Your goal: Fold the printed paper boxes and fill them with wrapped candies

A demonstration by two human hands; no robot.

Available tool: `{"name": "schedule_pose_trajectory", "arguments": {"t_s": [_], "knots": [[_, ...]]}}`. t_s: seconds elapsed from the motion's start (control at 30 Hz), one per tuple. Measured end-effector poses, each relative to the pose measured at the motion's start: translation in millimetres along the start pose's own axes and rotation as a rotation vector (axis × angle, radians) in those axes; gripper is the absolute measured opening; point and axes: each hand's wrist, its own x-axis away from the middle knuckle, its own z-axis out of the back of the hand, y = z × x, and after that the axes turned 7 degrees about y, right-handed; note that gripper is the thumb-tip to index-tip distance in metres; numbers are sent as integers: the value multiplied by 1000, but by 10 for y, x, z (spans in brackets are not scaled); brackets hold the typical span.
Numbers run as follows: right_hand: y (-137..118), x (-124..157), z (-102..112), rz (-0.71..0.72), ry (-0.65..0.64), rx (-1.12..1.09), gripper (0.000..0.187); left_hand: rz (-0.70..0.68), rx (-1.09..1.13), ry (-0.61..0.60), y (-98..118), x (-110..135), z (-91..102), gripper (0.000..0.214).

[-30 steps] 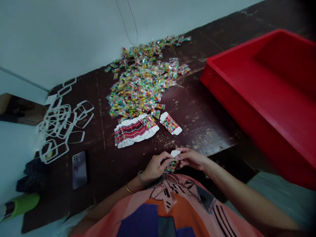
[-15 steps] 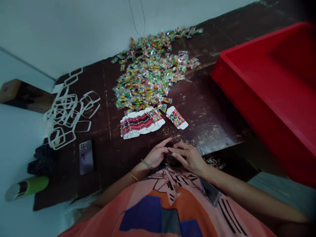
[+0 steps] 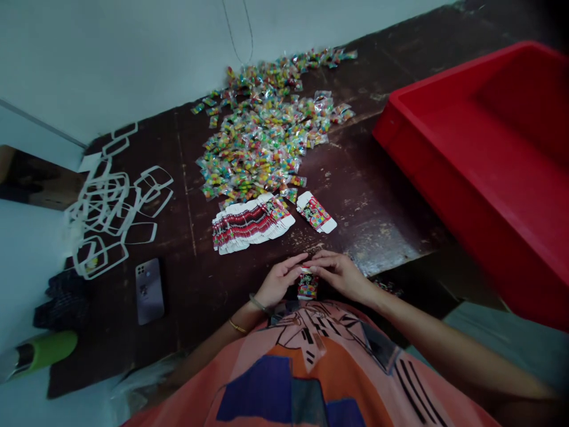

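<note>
My left hand and my right hand meet at the near edge of a dark wooden table, both pinching a small printed cardboard box held upright between them. Just beyond my hands lies a fanned stack of flat printed box blanks, with one single blank beside it on the right. Farther back spreads a big heap of colourful wrapped sweets.
A large red plastic crate stands at the right. White card offcut frames lie at the left, with a phone face down, a dark cloth and a green bottle nearer the left edge.
The small box was held with its white flap up, then my hands closed flat over it. It now stands upright between my fingertips with the flap down.
</note>
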Motion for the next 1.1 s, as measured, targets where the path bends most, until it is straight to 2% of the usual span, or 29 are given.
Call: {"name": "schedule_pose_trajectory", "arguments": {"t_s": [0.13, 0.23, 0.33, 0.43, 0.5, 0.57, 0.63, 0.67, 0.7, 0.73, 0.8, 0.87, 0.97, 1.03, 1.1], "knots": [[17, 103, -46, 172, -32, 244, 30, -129, -208, 36, 19, 8, 41, 42], [68, 197, -112, 297, -48, 422, 39, -176, -280, 27, -14, 24, 60, 40], [132, 293, -189, 332, -11, 403, 46, -189, -268, 33, -51, 39, 71, 49], [183, 220, -187, 345, 20, 247, 38, -222, -296, 10, 49, 44, 123, 63], [199, -51, -85, 359, 4, 167, 27, -233, -425, -73, 217, 54, 204, 71], [200, -521, 91, 374, 76, 207, 22, -237, -659, -197, 422, 76, 313, 69], [201, -1101, 293, 373, 265, 419, 32, -242, -895, -310, 599, 97, 425, 55], [207, -1386, 386, 354, 300, 552, 41, -241, -968, -328, 660, 99, 472, 47], [218, -1640, 467, 339, 267, 648, 45, -237, -990, -305, 701, 92, 510, 40], [230, -1850, 534, 333, 222, 702, 44, -229, -956, -253, 722, 76, 536, 35], [249, -2093, 617, 326, 150, 733, 34, -202, -718, -111, 716, 19, 552, 35], [237, -2090, 637, 309, 173, 710, 24, -143, -367, -18, 678, -57, 521, 45], [135, -1748, 567, 274, 243, 589, 25, -43, -39, 54, 617, -170, 395, 55], [25, -1451, 476, 280, 175, 442, 27, -9, 12, 79, 578, -230, 270, 59], [-76, -1225, 379, 277, 115, 390, 26, -1, 25, 60, 532, -272, 127, 61]]}}
